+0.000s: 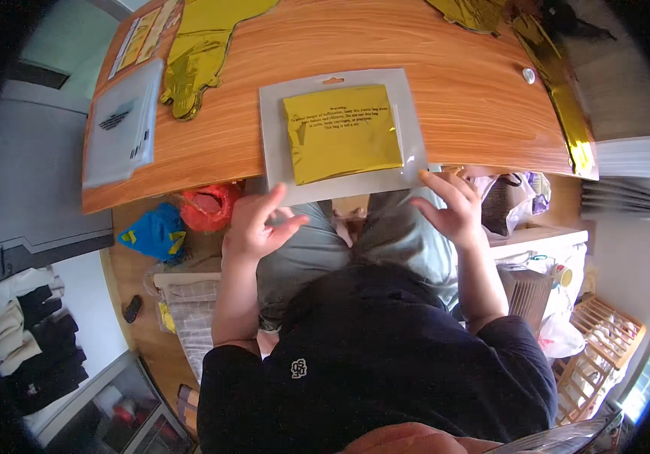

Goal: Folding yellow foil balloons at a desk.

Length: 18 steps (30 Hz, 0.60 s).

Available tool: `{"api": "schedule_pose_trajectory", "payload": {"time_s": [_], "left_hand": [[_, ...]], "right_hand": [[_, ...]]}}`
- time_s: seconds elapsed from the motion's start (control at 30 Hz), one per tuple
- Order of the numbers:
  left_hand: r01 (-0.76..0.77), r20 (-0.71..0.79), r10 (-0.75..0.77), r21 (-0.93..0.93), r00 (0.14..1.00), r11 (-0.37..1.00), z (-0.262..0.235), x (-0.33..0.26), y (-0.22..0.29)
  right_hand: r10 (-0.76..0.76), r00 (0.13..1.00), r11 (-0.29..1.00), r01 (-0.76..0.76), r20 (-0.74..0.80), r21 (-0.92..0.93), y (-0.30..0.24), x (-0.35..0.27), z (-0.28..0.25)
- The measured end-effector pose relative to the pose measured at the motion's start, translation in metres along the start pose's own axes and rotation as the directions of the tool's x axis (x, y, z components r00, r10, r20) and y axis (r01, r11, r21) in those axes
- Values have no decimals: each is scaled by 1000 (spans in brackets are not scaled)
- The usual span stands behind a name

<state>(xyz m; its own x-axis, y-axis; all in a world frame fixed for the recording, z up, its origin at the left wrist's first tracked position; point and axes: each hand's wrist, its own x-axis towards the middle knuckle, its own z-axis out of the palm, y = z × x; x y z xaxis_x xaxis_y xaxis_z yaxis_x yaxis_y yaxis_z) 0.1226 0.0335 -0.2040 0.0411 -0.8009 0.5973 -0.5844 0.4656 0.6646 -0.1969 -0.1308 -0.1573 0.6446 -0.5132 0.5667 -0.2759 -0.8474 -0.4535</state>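
A clear plastic bag [273,113] with a hanging hole at its far end lies flat at the table's near edge. Inside it is a folded gold foil piece [340,155] with dark print. My left hand [258,227] is by the bag's near left corner, thumb and index finger apart. At the near right corner is my right hand [452,208], index fingertip at the bag's edge and thumb held away. Whether either fingertip presses on the plastic is hard to tell. Neither hand grips anything that I can see.
Several clear bags [132,129] lie stacked at the table's left. Gold foil balloons [204,53] spread over the far left, with more gold foil [472,11] far right and along the right edge [559,98]. A small shiny piece [528,76] lies nearby. Blue [154,231] and red bags [210,206] sit below.
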Motion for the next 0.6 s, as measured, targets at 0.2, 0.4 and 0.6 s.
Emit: {"api": "schedule_pose_trajectory", "payload": {"time_s": [0.2, 0.4, 0.6], "left_hand": [[-123, 64, 117, 92, 991, 988, -19, 24, -1], [-67, 141, 40, 193, 989, 979, -15, 27, 6], [-31, 69, 33, -38, 997, 999, -2, 31, 1]], "right_hand": [[106, 992, 981, -93, -68, 173, 0, 12, -4], [168, 983, 961, -147, -76, 233, 9, 5, 0], [351, 936, 809, -288, -27, 513, 17, -11, 8]]}}
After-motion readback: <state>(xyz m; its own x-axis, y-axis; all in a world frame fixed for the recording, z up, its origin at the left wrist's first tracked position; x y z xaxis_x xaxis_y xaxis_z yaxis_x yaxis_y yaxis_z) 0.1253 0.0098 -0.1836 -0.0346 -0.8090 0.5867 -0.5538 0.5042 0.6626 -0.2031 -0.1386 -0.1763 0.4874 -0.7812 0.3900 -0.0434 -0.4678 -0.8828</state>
